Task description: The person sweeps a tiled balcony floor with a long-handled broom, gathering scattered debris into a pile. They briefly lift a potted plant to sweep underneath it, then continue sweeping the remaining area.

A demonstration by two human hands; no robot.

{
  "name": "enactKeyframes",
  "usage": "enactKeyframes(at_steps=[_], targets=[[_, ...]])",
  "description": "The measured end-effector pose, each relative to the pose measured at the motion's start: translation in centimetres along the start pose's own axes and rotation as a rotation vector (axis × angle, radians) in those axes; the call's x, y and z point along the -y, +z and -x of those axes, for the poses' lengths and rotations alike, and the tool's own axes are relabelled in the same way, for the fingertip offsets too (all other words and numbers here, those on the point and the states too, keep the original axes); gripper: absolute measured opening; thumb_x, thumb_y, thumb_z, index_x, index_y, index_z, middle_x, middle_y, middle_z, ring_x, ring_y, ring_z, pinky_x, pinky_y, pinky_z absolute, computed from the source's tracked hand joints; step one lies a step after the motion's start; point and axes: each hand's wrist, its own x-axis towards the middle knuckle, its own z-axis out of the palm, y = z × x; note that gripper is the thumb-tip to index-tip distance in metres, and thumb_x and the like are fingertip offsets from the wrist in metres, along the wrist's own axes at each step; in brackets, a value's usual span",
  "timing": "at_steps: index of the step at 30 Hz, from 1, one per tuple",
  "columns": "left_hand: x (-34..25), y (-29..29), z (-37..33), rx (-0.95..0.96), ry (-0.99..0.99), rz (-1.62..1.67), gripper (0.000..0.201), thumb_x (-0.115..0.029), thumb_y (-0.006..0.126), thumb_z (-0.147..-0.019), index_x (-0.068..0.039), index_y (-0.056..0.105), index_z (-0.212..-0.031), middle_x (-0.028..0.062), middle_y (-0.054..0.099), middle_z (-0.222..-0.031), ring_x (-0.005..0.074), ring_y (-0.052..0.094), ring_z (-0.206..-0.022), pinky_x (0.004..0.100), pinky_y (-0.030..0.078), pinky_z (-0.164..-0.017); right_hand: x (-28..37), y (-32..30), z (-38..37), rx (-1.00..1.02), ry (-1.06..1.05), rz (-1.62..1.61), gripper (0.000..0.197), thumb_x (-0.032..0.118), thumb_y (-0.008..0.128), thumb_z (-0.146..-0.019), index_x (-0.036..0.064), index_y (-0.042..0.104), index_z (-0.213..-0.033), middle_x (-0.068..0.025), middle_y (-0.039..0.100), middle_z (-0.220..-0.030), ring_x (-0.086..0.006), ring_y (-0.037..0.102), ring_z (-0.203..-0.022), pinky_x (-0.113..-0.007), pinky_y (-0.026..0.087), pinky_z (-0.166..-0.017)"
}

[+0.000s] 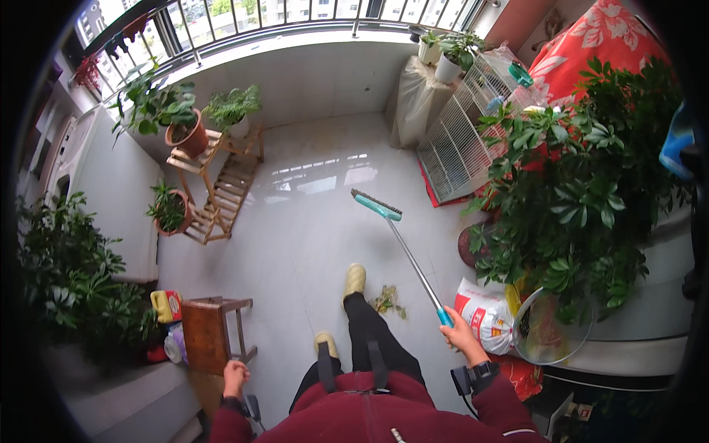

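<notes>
Walled floor [284, 247] spreads wide around the brush head [377, 207].

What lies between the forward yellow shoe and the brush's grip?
The head view shows leafy scraps on the floor between the shoe and the blue grip.

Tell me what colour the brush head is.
The brush head is teal along its body, best seen in the head view.
</notes>
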Motion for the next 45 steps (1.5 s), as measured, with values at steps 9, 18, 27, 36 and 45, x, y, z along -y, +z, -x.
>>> enactKeyframes(at_steps=[9, 18, 27, 36, 45], targets=[[-9.6, 7.0, -0.9, -0.017, -0.287, -0.155, 0.016, -0.001, 0.042, -0.083, -0.002, 0.054, -0.073, 0.0073, 0.057, -0.062, 0.0156, 0.056, -0.051, 0.0276, 0.048, -0.046, 13.1, -8.3, -29.1, -0.073, -0.058, 0.268, 0.054, 0.019, 0.058, -0.081, 0.0198, 0.039, -0.132, -0.0096, 0.059, -0.063, -0.0181, 0.055, -0.043, -0.034, 0.044, -0.038], [-35.9, 22.1, -6.5, 0.161, 0.033, -0.203, 0.010, -0.003, 0.045, -0.085, -0.003, 0.056, -0.083, 0.0051, 0.061, -0.075, 0.0131, 0.059, -0.065, 0.0247, 0.050, -0.059, 14.8, -15.7, -45.8, -0.010, 0.173, 0.423, 0.048, 0.024, 0.044, -0.085, 0.0220, 0.037, -0.133, -0.0147, 0.061, -0.070, -0.0275, 0.059, -0.053, -0.039, 0.048, -0.055], [-44.9, 30.5, -13.6, 0.382, -0.033, -0.320, 0.012, -0.002, 0.046, -0.085, -0.002, 0.057, -0.082, 0.0041, 0.059, -0.071, 0.0111, 0.054, -0.059, 0.0233, 0.045, -0.054, 2.8, -16.5, -25.9, 0.199, 0.571, 0.199, 0.049, 0.024, 0.042, -0.088, 0.0266, 0.030, -0.136, -0.0152, 0.058, -0.067, -0.0257, 0.057, -0.053, -0.040, 0.045, -0.053], [-49.2, 32.9, -22.4, 0.380, 0.001, -0.550, 0.013, -0.009, 0.048, -0.084, 0.000, 0.056, -0.089, 0.0075, 0.062, -0.076, 0.0145, 0.060, -0.063, 0.0269, 0.049, -0.056, 5.6, -15.8, -14.8, 0.160, 0.559, -0.034, 0.048, 0.014, 0.053, -0.085, 0.0142, 0.038, -0.131, -0.0070, 0.057, -0.080, -0.0168, 0.052, -0.055, -0.033, 0.044, -0.047], [-67.1, 43.2, -32.7, 0.624, 0.431, -0.720, 0.023, -0.024, 0.058, -0.082, -0.002, 0.054, -0.082, 0.0078, 0.064, -0.072, 0.0146, 0.063, -0.066, 0.0291, 0.050, -0.060, 22.8, -9.9, -24.3, 0.111, 0.692, -0.585, 0.050, 0.014, 0.054, -0.086, 0.0172, 0.032, -0.131, -0.0081, 0.052, -0.072, -0.0150, 0.047, -0.049, -0.031, 0.041, -0.043]])
